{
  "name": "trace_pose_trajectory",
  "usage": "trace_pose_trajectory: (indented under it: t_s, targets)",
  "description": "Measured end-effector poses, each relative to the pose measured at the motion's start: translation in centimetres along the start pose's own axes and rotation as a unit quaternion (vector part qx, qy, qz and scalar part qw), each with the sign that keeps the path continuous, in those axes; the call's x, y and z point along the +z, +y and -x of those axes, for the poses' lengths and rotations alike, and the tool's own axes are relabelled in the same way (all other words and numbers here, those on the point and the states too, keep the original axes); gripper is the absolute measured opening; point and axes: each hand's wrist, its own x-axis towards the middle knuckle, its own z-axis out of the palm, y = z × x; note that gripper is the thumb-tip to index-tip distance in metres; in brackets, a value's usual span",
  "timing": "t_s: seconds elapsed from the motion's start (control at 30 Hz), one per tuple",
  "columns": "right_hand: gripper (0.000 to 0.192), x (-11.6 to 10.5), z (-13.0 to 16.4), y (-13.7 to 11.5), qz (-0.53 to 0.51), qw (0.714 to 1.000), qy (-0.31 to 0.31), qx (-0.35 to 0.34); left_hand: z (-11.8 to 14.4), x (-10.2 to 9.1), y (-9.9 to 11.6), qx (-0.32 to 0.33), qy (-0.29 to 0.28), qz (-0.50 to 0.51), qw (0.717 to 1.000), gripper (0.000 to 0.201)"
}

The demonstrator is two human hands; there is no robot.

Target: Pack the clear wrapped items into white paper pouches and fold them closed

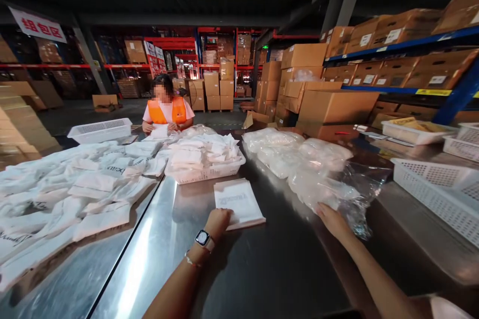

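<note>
My left hand, with a watch on the wrist, is closed at the near left corner of a flat stack of white printed bags. Faint lettering shows through the top one. On the right, my right hand reaches out with extended fingers, its fingertips touching the near edge of a pile of clear plastic bags with whitish contents. Past the white stack stands a white basket, heaped with folded white cloth packets.
Many white cloth pieces cover the left side of the metal table. Across it sits a co-worker in an orange vest, handling a white piece. White baskets stand at right and a white basket at far left. Cardboard boxes rise behind.
</note>
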Motion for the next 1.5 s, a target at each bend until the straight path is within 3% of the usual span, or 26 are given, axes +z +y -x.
trace_pose_trajectory:
  t_s: [0.1,0.2,0.37,0.47,0.53,0.67,0.77,0.87,0.97,1.07,1.1,1.17,1.33,1.43,1.5]
  targets:
    - [0.033,0.6,0.1,0.0,-0.005,0.999,-0.032,-0.012,0.0,0.0,-0.3,-0.013,0.023,0.008,1.000,0.033]
    - [0.034,-0.3,0.2,0.7,0.000,0.999,-0.052,-0.009,0.5,-0.3,-0.1,-0.001,0.047,0.024,0.999,0.036]
    - [0.034,-4.0,0.5,0.6,0.034,0.997,-0.068,0.010,2.9,-0.8,2.5,0.124,0.035,0.057,0.990,0.029]
    - [0.032,-5.5,3.5,-2.3,0.068,0.996,-0.061,-0.001,4.6,0.0,5.0,0.247,-0.019,0.044,0.968,0.019]
    - [0.030,-5.2,7.0,-5.0,0.074,0.995,-0.058,-0.045,5.5,0.8,6.6,0.300,-0.044,0.011,0.953,0.016]
    - [0.030,-2.8,13.8,-8.8,0.053,0.986,-0.002,-0.160,6.8,1.7,8.6,0.317,-0.043,-0.047,0.946,0.017]
    - [0.037,-2.2,15.5,-9.3,0.023,0.992,0.026,-0.121,7.3,1.3,9.0,0.322,-0.044,-0.062,0.944,0.014]
    - [0.035,-3.7,15.6,-9.9,-0.038,0.996,0.038,-0.075,7.5,1.0,9.0,0.325,-0.035,-0.063,0.943,0.015]
    - [0.027,-5.9,16.7,-12.7,-0.200,0.963,0.041,-0.174,7.6,1.0,9.0,0.321,0.011,-0.050,0.946,0.015]
    - [0.025,-6.9,18.5,-16.2,-0.355,0.882,-0.037,-0.307,7.7,1.2,9.0,0.319,0.054,0.000,0.946,0.015]
    - [0.026,-6.8,19.0,-17.0,-0.369,0.869,-0.053,-0.324,7.7,1.2,9.0,0.318,0.061,0.013,0.946,0.017]
    - [0.023,-6.0,19.6,-17.7,-0.342,0.874,-0.044,-0.342,7.8,1.1,9.0,0.322,0.069,0.027,0.944,0.025]
    - [0.034,-1.9,19.1,-16.2,-0.158,0.909,0.115,-0.367,7.9,1.4,9.1,0.362,0.099,0.009,0.927,0.029]
    - [0.039,0.6,17.7,-16.2,-0.048,0.927,0.153,-0.339,7.6,1.8,9.1,0.379,0.124,-0.027,0.917,0.027]
    - [0.038,1.8,16.6,-17.0,-0.007,0.949,0.129,-0.289,7.3,1.8,8.9,0.383,0.135,-0.058,0.912,0.027]
